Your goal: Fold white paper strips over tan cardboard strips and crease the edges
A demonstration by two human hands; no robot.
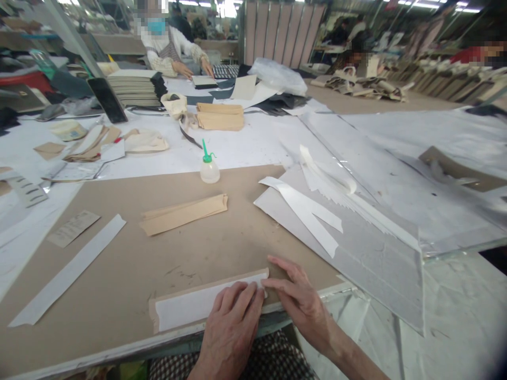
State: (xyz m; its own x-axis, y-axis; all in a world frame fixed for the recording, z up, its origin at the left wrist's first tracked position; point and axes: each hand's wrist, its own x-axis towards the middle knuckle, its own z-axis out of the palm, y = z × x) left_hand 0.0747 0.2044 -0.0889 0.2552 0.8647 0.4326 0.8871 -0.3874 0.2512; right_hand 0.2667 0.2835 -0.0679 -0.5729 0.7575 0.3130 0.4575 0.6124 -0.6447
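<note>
A white strip lies on top of a slightly larger tan strip near the table's front edge. Flat on the right part of the white strip rests my left hand, fingers stretched out and holding nothing. My right hand is at the strips' right end, its fingers apart and a fingertip touching the corner there. Farther off lies a small stack of tan strips. Another white strip lies at a slant on the left, beside a grey tag with writing.
A grey board on the right carries several white strips, some overhanging. Behind stand a squeeze bottle with a green spout, a phone and stacked panels. Across the table a co-worker's hands handle a panel.
</note>
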